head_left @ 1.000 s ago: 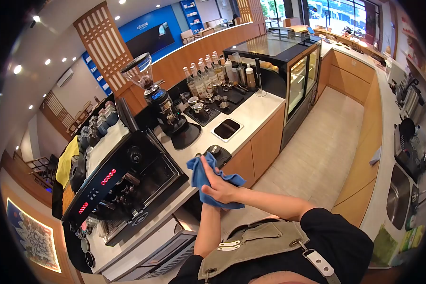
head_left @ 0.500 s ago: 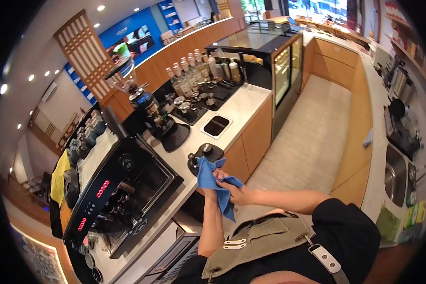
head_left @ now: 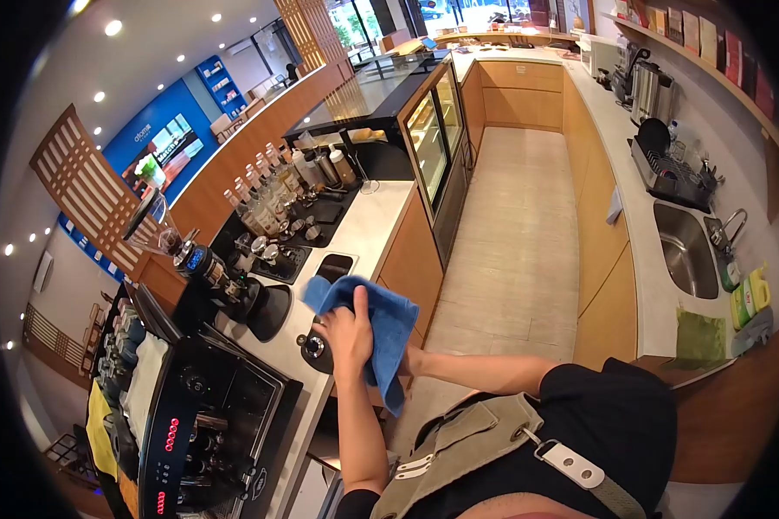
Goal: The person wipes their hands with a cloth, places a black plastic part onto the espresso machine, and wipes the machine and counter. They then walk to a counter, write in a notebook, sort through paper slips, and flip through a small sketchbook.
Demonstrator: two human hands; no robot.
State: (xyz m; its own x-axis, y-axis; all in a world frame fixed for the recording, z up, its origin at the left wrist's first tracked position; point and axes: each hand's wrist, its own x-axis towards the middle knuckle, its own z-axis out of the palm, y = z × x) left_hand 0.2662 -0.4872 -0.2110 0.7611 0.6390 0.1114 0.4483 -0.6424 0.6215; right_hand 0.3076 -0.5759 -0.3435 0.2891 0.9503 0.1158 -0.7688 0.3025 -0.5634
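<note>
A blue cloth (head_left: pixel 391 316) is bunched up between my hands above the near end of the counter. My left hand (head_left: pixel 348 336) lies against its near side, thumb pointing up along the fabric and the other fingers curled to the left. Most of my right hand (head_left: pixel 413 360) is behind the cloth's right edge, its fingers hidden, with the cloth draped over it. Just below and left of my left hand, a round black tamper-like tool (head_left: pixel 314 347) rests on a dark mat, partly covered by the hand.
An espresso machine (head_left: pixel 199 424) stands at lower left, with a coffee grinder (head_left: pixel 208 268) beyond it. Syrup bottles (head_left: pixel 264 203) line the counter's back. A glass display case (head_left: pixel 428 130) stands farther off. Across the aisle are a sink (head_left: pixel 688 251) and dish rack (head_left: pixel 666 173).
The view has swung right. My left hand has come up in front of the cloth, which is now more spread out, while my right hand has gone behind it.
</note>
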